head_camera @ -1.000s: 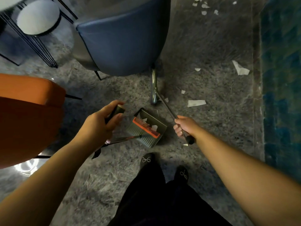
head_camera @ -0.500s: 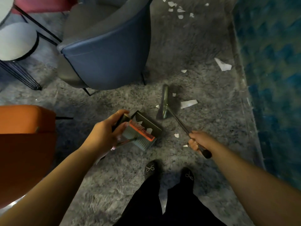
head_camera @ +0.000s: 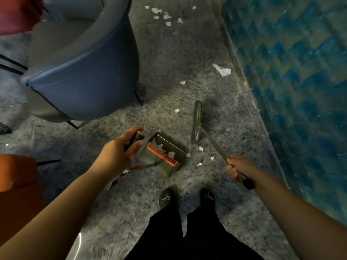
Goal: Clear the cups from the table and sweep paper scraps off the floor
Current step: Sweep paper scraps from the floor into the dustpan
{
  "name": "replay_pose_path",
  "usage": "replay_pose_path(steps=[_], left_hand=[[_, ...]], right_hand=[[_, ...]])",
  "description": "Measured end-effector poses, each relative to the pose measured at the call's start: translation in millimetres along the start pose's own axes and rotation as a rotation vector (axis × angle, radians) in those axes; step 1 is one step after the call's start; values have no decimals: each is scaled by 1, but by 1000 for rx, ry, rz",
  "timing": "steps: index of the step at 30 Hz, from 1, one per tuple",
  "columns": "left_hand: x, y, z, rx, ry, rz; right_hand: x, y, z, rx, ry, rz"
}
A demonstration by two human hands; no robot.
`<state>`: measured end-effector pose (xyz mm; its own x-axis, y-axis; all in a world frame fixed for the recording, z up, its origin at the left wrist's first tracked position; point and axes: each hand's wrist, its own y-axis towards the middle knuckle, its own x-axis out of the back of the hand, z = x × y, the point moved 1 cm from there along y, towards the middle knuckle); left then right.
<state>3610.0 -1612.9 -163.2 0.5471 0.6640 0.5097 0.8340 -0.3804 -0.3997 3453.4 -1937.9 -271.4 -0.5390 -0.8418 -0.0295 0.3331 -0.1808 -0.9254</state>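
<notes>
My left hand (head_camera: 117,154) grips the upright handle of a green dustpan (head_camera: 163,156) with an orange comb edge; it stands on the grey floor with a few white scraps inside. My right hand (head_camera: 237,168) holds the metal handle of a broom, whose head (head_camera: 198,121) rests on the floor just right of the pan. Small paper scraps (head_camera: 201,148) lie between the broom head and the pan mouth. A larger scrap (head_camera: 222,70) lies near the right wall, and several more scraps (head_camera: 163,15) are scattered at the far end. No cups are in view.
A blue armchair (head_camera: 84,77) stands at the left, close behind the dustpan. An orange seat (head_camera: 16,186) is at the near left. A blue tiled wall (head_camera: 300,81) runs along the right. My feet (head_camera: 185,197) stand just behind the pan.
The broom head has swept from under the blue chair's edge to the right of the dustpan, drawing small scraps toward the pan. My right hand drew back; my view shifted forward along the floor.
</notes>
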Motion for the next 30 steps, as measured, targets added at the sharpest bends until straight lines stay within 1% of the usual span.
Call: replay_pose_path(steps=[3, 5, 9, 13, 18, 21, 23, 26, 30], left_hand=[[-1, 1, -8, -26, 28, 38], [0, 1, -12, -43, 48, 67], [7, -1, -17, -74, 80, 101], [17, -3, -13, -79, 85, 129], [20, -3, -5, -73, 98, 173], [17, -3, -5, -78, 114, 185], [13, -2, -7, -75, 114, 189], [6, -1, -13, -76, 121, 185], [-4, 6, -27, -79, 126, 145]], right_hand=[[1, -18, -7, 54, -63, -31], [1, -28, -15, 47, -76, -38], [3, -46, -34, 0, 0, -29], [2, -56, -57, -41, 5, -38], [4, -51, -83, -174, 45, -18], [7, -44, -88, -218, 74, 3], [8, -39, -87, -196, 69, -15], [8, -30, -81, -127, -11, -78], [16, -14, -57, -60, -41, -116]])
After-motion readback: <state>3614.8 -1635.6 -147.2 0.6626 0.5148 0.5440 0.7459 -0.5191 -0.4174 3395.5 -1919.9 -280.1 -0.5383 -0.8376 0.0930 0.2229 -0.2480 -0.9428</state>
